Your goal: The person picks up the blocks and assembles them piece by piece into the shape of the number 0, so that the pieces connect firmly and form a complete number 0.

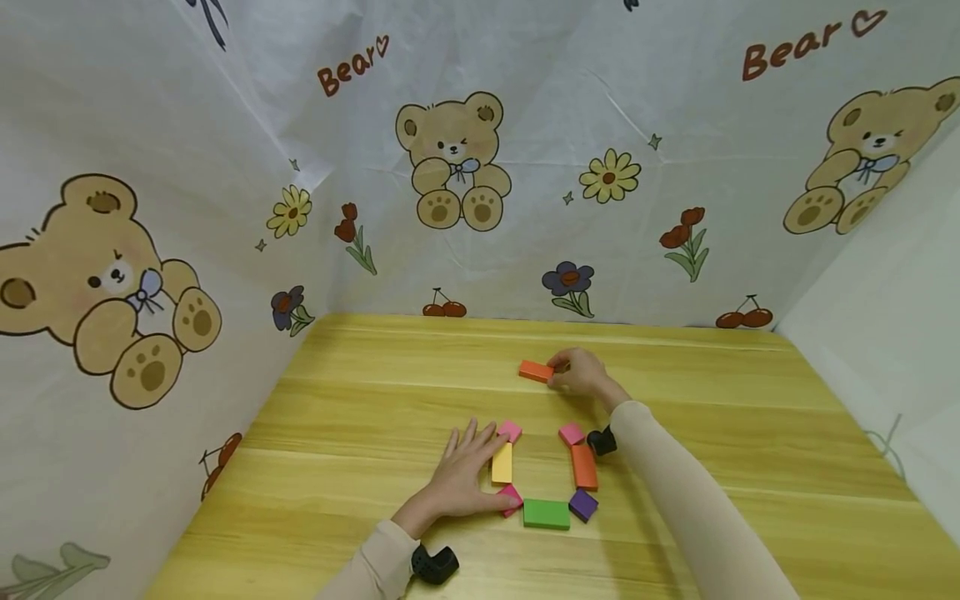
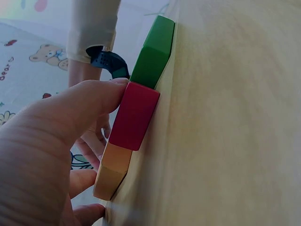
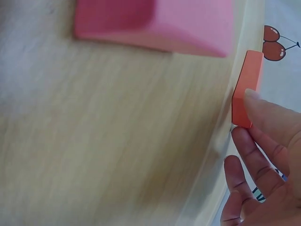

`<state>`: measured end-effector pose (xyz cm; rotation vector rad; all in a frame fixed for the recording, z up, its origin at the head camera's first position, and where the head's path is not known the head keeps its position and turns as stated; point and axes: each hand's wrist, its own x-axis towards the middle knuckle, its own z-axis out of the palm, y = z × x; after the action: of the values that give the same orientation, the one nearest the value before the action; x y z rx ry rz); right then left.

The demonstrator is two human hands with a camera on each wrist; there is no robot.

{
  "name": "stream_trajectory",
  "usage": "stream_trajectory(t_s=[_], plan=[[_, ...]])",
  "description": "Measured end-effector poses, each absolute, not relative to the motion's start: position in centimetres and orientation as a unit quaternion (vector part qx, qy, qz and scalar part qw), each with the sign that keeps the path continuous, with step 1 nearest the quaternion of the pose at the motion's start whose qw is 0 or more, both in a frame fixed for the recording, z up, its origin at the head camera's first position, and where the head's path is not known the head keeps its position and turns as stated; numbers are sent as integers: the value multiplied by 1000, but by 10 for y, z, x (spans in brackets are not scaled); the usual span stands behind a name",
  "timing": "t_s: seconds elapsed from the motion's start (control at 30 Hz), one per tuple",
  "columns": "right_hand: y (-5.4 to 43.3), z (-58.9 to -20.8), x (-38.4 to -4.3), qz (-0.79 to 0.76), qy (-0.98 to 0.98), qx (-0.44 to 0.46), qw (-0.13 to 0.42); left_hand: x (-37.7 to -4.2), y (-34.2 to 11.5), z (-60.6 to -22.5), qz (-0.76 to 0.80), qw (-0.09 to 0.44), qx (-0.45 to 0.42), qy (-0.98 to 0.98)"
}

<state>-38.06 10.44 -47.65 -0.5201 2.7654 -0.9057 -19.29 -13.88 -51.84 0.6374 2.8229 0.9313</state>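
Observation:
My right hand (image 1: 581, 372) pinches the right end of an orange block (image 1: 535, 371) at the far side of the table; thumb and fingers show at its end in the right wrist view. The left hand (image 1: 463, 477) lies spread over the left side of a block outline. Its thumb rests on a magenta block (image 2: 134, 115), and its fingertips reach the pink block (image 1: 511, 431) beside the yellow block (image 1: 502, 463). A green block (image 1: 546, 513) adjoins the magenta one. To its right a purple block (image 1: 583, 505), a red-orange block (image 1: 584, 467) and another pink block (image 1: 572, 434) form the other side.
The wooden table (image 1: 360, 383) carries all the blocks. A white cloth printed with bears and flowers (image 1: 525, 250) hangs behind it and at the sides. Each wrist wears a black camera, one by the left sleeve (image 1: 435, 565), the other close to the red-orange block.

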Motion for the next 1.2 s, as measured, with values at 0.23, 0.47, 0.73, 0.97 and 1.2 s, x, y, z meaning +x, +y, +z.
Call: stream_trajectory(t_s=[0.23, 0.47, 0.73, 0.97, 1.2], plan=[[110, -479, -381, -289, 934, -188, 90, -193, -139, -519, 305, 50, 211, 928], [121, -481, -374, -300, 928, -207, 81, -193, -138, -518, 307, 49, 209, 927], [134, -482, -362, -340, 909, -225, 88, -193, -139, -514, 308, 52, 211, 926], [139, -481, -349, -355, 902, -226, 99, -193, -139, -514, 310, 52, 214, 925], [138, -477, -334, -373, 891, -238, 106, -192, -139, -516, 315, 53, 209, 924]])
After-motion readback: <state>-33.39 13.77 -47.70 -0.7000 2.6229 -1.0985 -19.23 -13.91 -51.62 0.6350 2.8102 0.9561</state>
